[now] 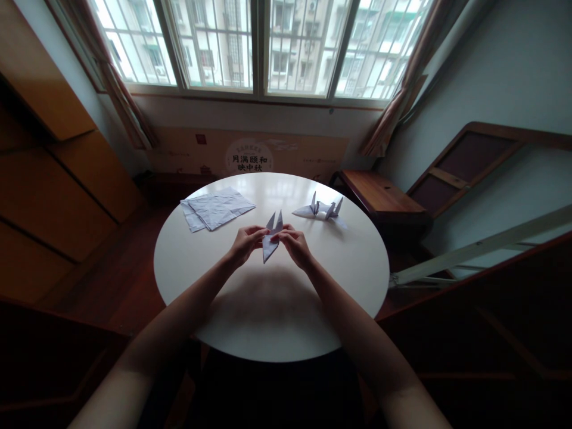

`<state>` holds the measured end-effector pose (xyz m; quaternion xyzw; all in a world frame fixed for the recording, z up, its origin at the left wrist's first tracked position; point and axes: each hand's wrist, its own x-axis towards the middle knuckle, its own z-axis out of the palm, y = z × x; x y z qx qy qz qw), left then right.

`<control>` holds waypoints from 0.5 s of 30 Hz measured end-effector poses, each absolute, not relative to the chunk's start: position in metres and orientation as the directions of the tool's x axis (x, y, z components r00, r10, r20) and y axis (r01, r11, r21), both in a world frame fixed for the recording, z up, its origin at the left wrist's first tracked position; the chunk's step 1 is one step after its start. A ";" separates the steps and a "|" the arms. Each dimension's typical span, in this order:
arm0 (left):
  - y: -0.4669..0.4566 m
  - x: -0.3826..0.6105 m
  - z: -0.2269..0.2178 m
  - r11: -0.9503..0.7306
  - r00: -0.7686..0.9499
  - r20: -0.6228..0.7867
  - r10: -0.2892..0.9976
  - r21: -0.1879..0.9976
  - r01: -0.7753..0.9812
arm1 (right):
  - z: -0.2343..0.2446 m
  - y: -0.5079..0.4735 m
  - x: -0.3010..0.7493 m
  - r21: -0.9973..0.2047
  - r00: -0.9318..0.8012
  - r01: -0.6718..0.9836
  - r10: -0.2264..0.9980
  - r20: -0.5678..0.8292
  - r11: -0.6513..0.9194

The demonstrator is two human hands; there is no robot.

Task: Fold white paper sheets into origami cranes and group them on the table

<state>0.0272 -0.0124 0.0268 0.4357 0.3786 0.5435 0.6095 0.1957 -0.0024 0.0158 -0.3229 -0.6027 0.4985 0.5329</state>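
Note:
Between my two hands, above the middle of the round white table [286, 328], is a folded piece of white paper [269, 249]. Two narrow points stick up from it and one wider point hangs down. My left hand [247, 243] pinches its left edge, and my right hand [292, 243] grips the right side with thumb and fingers. Beyond my right hand stand two folded paper cranes [329, 210], close together. A stack of creased paper sheets [218, 207] lies past my left hand on the table.
Behind the table a wooden bench [379, 193] stands at the right, and wooden cabinets [84, 190] line the left. A barred window [250, 47] with curtains [393, 113] fills the back wall. A long printed box [179, 149] sits below the window.

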 end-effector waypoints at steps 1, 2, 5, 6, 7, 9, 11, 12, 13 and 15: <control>-0.012 0.026 0.025 0.031 0.123 0.009 0.992 0.948 -0.315 | 0.017 -0.003 0.196 -0.944 -0.224 -0.111 0.918 0.329 0.311; -0.011 0.025 0.023 0.035 0.130 0.004 0.991 0.955 -0.296 | 0.018 -0.003 0.196 -0.943 -0.222 -0.082 0.916 0.333 0.323; -0.009 0.022 0.019 0.046 0.171 -0.001 0.985 0.965 -0.258 | 0.019 -0.004 0.194 -0.946 -0.200 -0.082 0.925 0.324 0.314; -0.008 0.022 0.018 0.039 0.176 0.005 0.984 0.967 -0.251 | 0.019 -0.003 0.194 -0.949 -0.190 -0.117 0.931 0.311 0.293; -0.008 0.022 0.018 0.026 0.175 0.018 0.984 0.969 -0.245 | 0.018 -0.003 0.193 -0.951 -0.176 -0.156 0.940 0.293 0.267; -0.008 0.023 0.019 -0.021 0.156 0.059 0.986 0.972 -0.232 | 0.016 0.000 0.192 -0.953 -0.138 -0.223 0.961 0.238 0.204; -0.009 0.025 0.021 -0.077 0.133 0.107 0.985 0.974 -0.214 | 0.014 0.002 0.191 -0.954 -0.099 -0.268 0.981 0.165 0.133; -0.010 0.025 0.022 -0.103 0.124 0.131 0.984 0.972 -0.210 | 0.013 0.003 0.192 -0.952 -0.090 -0.292 0.988 0.126 0.095; -0.011 0.026 0.024 -0.125 0.117 0.152 0.981 0.969 -0.211 | 0.012 0.004 0.192 -0.947 -0.095 -0.317 0.992 0.088 0.053; -0.012 0.027 0.025 -0.154 0.109 0.180 0.978 0.964 -0.216 | 0.011 0.004 0.192 -0.933 -0.146 -0.358 0.989 0.032 -0.023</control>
